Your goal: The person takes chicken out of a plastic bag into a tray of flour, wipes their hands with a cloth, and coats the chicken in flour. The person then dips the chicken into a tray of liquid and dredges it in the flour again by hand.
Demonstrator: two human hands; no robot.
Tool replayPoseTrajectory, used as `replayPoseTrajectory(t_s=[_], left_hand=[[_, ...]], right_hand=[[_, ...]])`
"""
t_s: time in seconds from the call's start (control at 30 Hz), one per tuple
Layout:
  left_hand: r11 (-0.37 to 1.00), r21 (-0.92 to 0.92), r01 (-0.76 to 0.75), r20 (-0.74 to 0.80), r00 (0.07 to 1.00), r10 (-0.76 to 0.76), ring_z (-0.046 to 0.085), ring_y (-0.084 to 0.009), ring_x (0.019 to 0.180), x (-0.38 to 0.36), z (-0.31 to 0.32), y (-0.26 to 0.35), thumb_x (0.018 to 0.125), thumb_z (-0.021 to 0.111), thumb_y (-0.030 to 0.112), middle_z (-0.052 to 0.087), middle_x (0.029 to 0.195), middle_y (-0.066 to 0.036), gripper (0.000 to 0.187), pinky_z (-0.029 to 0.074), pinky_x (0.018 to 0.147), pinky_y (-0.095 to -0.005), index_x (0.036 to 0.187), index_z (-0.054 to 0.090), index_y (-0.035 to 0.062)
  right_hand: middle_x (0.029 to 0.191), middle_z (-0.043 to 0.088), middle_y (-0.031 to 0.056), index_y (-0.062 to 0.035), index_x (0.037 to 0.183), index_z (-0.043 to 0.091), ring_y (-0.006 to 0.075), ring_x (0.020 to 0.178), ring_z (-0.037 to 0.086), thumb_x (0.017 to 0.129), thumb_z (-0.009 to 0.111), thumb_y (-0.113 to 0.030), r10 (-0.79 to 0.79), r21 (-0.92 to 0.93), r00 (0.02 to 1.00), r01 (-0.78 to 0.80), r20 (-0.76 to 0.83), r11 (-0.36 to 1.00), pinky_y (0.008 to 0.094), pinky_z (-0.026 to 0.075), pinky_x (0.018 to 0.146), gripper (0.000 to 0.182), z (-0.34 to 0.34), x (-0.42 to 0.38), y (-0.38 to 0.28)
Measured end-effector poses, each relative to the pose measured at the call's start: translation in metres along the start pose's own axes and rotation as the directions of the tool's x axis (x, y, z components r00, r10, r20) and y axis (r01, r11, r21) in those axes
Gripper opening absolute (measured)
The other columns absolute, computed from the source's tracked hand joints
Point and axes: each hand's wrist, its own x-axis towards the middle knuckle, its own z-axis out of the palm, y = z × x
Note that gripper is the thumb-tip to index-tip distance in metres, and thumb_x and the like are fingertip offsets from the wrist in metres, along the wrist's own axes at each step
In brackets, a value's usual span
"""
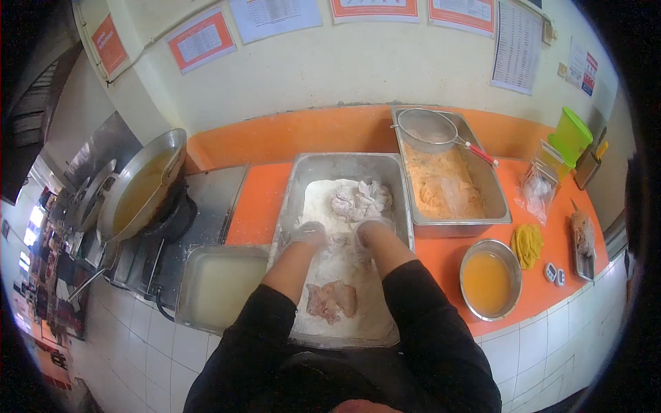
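Observation:
A deep metal tray (pixel 289 199) of white flour (pixel 318 199) stands in front of me, with both my hands down in it. My left hand (pixel 310 234), in a clear plastic glove, is at the tray's left side. My right hand (pixel 372 226), gloved too, lies to the right, just below flour-coated chicken pieces (pixel 361 200). Between the hands is a floury lump (pixel 339 241), perhaps another piece. Nearer to me, a barely floured raw chicken piece (pixel 332 301) rests on the flour. The fingers of both hands are blurred or hidden, so their grip does not show.
On the left are a tray of cloudy liquid (pixel 224 282) and a large wok of oil (pixel 144 186) on a stove. To the right stand a pan of orange mixture (pixel 447 182) with a sieve (pixel 427 129), a bowl of orange liquid (pixel 487 279), a yellow cloth (pixel 527 246) and timers (pixel 551 272).

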Motion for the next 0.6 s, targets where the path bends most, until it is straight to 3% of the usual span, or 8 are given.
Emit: replayPoseTrajectory(t_s=[0.13,0.2,0.3,0.4,0.5,0.6], left_hand=[[0.999,0.017,0.033,0.000,0.999,-0.033,0.050,-0.0268,0.106,-0.009,0.000,0.004,0.067,0.060,0.029,0.054,0.111,-0.015,0.045,0.037,0.091,-0.0358,0.107,0.057,0.0074],[0.962,0.263,0.069,0.205,0.971,-0.125,0.051,-0.0273,0.104,-0.016,0.023,-0.046,0.069,0.057,0.030,0.055,0.109,-0.016,0.042,0.039,0.089,-0.0372,0.104,0.059,0.0066],[0.767,0.640,-0.040,0.478,0.802,-0.357,0.056,-0.0282,0.097,-0.024,0.045,-0.106,0.076,0.049,0.030,0.059,0.103,-0.016,0.035,0.042,0.083,-0.0410,0.097,0.062,0.0052],[0.683,0.713,-0.160,0.516,0.780,-0.356,0.051,-0.0289,0.104,-0.021,0.049,-0.102,0.068,0.059,0.025,0.055,0.109,-0.015,0.041,0.041,0.088,-0.0355,0.102,0.059,0.0027],[0.862,0.486,0.141,0.394,0.846,-0.360,0.056,-0.0316,0.093,-0.023,0.043,-0.096,0.073,0.052,0.021,0.058,0.098,-0.017,0.030,0.045,0.081,-0.0381,0.094,0.063,0.0015],[0.763,0.639,-0.098,0.411,0.882,-0.231,0.058,-0.0319,0.086,-0.033,0.052,-0.092,0.072,0.051,0.020,0.059,0.092,-0.019,0.028,0.047,0.077,-0.0395,0.089,0.064,0.0018]], right_hand=[[0.143,0.009,0.0068,-0.0188,0.138,0.016,0.0303,0.132,0.000,0.074,0.045,-0.055,0.021,-0.006,1.000,-0.021,0.005,1.000,0.0438,0.001,0.106,0.079,-0.007,-0.015,-0.006],[0.143,0.009,0.0070,-0.0188,0.138,0.016,0.0303,0.132,0.001,0.074,0.046,-0.055,0.023,-0.003,1.000,-0.023,0.014,1.000,0.0437,0.002,0.106,0.079,-0.006,-0.020,-0.006],[0.143,0.009,0.0072,-0.0187,0.137,0.017,0.0303,0.132,0.001,0.073,0.047,-0.054,0.011,0.004,0.999,-0.012,0.034,1.000,0.0436,0.002,0.106,0.079,-0.004,-0.024,-0.006],[0.143,0.009,0.0074,-0.0186,0.137,0.017,0.0304,0.132,0.001,0.073,0.048,-0.054,-0.005,0.018,0.998,0.004,0.067,1.000,0.0435,0.003,0.106,0.080,0.002,-0.026,-0.002],[0.143,0.009,0.0076,-0.0186,0.137,0.017,0.0304,0.132,0.001,0.072,0.049,-0.053,-0.022,0.017,0.996,0.020,0.082,1.000,0.0433,0.003,0.106,0.080,0.007,-0.027,-0.002],[0.143,0.009,0.0078,-0.0185,0.137,0.017,0.0304,0.132,0.002,0.072,0.050,-0.053,-0.015,-0.005,0.998,0.016,0.062,1.000,0.0432,0.004,0.106,0.081,0.008,-0.028,-0.005]])
